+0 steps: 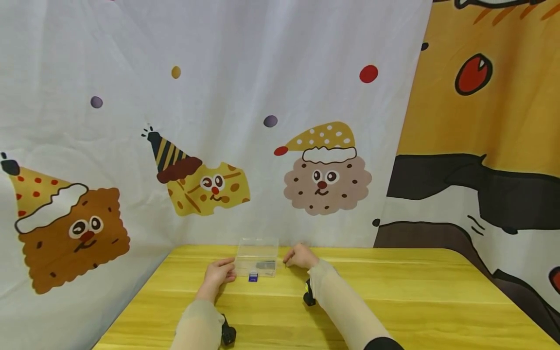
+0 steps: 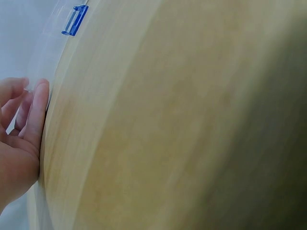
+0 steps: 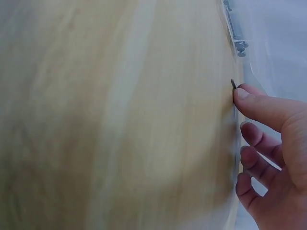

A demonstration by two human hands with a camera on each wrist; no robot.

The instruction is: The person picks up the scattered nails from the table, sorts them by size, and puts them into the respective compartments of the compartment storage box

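A clear plastic box (image 1: 258, 249) stands at the back of the table with its lid raised and a blue latch (image 1: 253, 277) on its front. Dark thin pieces with round heads (image 3: 241, 48) lie inside, seen through the wall in the right wrist view. My left hand (image 1: 217, 273) rests against the box's left side, fingers loosely extended. Right of the box, my right hand (image 1: 301, 255) pinches a small dark nail-like piece (image 3: 233, 84) between thumb and index finger, just above the table. Its other fingers are loosely bent. Whether the piece is a nail or a screw is unclear.
The yellow wood-grain table (image 1: 393, 291) extends to both sides and toward me. Directly behind its back edge hangs a white curtain (image 1: 227, 73) with cartoon prints. A black wrist device (image 1: 228, 333) sits at each of my sleeves.
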